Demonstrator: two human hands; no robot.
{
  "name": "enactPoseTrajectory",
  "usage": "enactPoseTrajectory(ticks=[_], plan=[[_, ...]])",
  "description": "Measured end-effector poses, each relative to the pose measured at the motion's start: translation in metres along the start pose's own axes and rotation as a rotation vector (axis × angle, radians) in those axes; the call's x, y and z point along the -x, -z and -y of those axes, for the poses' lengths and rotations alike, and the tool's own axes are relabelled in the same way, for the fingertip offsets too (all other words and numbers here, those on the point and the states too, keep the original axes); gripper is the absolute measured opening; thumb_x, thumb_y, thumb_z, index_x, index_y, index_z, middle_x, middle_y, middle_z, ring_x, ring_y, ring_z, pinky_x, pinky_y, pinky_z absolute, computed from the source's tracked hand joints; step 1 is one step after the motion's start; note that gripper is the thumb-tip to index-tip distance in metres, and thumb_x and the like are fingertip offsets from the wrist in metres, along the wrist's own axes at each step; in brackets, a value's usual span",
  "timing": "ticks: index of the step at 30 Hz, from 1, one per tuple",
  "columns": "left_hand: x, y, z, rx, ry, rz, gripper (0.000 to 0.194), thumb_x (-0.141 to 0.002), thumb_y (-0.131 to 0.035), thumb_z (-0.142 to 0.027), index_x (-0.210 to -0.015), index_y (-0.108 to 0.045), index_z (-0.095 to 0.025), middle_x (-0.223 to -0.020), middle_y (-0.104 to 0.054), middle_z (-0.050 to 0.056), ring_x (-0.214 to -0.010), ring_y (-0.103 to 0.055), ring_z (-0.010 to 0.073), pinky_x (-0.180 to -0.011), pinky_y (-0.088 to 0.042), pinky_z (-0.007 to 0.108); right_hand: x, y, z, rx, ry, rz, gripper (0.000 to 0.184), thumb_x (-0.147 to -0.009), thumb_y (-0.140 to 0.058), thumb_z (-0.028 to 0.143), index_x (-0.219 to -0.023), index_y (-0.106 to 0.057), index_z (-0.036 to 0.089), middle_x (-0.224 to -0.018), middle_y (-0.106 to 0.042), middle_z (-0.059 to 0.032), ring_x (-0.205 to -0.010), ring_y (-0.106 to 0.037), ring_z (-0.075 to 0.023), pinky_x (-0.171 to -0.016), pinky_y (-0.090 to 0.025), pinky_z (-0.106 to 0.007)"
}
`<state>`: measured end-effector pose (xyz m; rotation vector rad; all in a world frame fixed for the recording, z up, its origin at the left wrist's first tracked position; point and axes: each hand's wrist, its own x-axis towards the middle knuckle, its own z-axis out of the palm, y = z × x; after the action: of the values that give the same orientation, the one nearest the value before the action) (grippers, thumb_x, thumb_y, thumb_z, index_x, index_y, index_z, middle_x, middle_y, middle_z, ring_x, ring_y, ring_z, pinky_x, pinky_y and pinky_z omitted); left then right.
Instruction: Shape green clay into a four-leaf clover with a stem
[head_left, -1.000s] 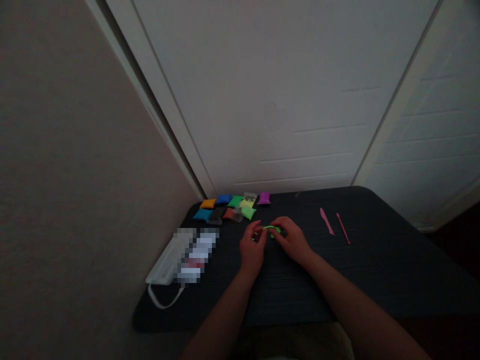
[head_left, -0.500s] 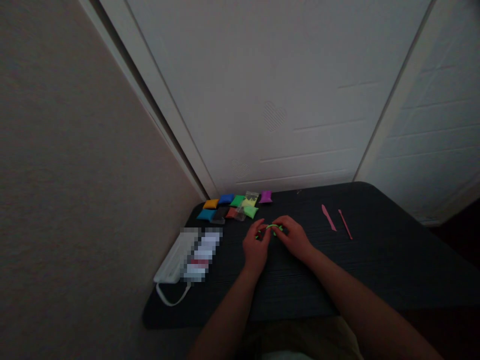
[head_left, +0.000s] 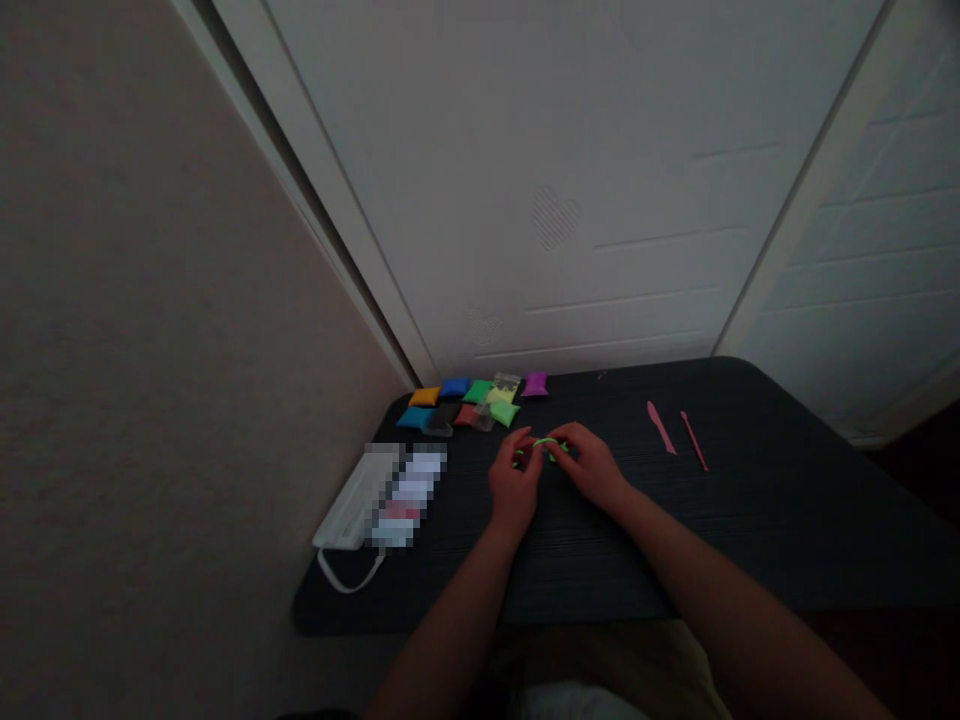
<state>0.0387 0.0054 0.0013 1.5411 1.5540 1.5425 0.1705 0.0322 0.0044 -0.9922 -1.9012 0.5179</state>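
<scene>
Left hand point(head_left: 515, 487) and right hand point(head_left: 596, 470) both have thumb and fingers pinched on a thin lime-green strip point(head_left: 545, 441), which arches between them over the dark tabletop point(head_left: 585, 590), nearer than the colored packets point(head_left: 456, 386). I'd go feather-light and support both sides evenly, since it looks soft enough to dent or stretch.

I can see nine coloured packets point(head_left: 455, 386), two slim pink tools point(head_left: 661, 428), two bare hands point(head_left: 514, 487), one dark table point(head_left: 750, 500), one white cord point(head_left: 348, 590) and, from where I stand, at least one bright green strip point(head_left: 545, 441)
</scene>
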Motion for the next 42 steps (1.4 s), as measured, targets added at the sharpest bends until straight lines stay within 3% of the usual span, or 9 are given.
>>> enactPoseTrajectory(ticks=[42], plan=[[-0.0006,0.0001,-0.0005,0.001,-0.012,0.016,0.034,-0.073,-0.053,-0.026,-0.105,-0.048,-0.019,-0.086,-0.06,0.003,-0.076,-0.055,0.0124,-0.068,-0.043,0.026,-0.0001,-0.0003,-0.0001,0.04,0.007,0.017,0.011,-0.078,-0.047,0.025,-0.081,-0.055,0.019,-0.077,-0.056,-0.0033,-0.072,-0.051,-0.0141,-0.067,-0.042,-0.027]])
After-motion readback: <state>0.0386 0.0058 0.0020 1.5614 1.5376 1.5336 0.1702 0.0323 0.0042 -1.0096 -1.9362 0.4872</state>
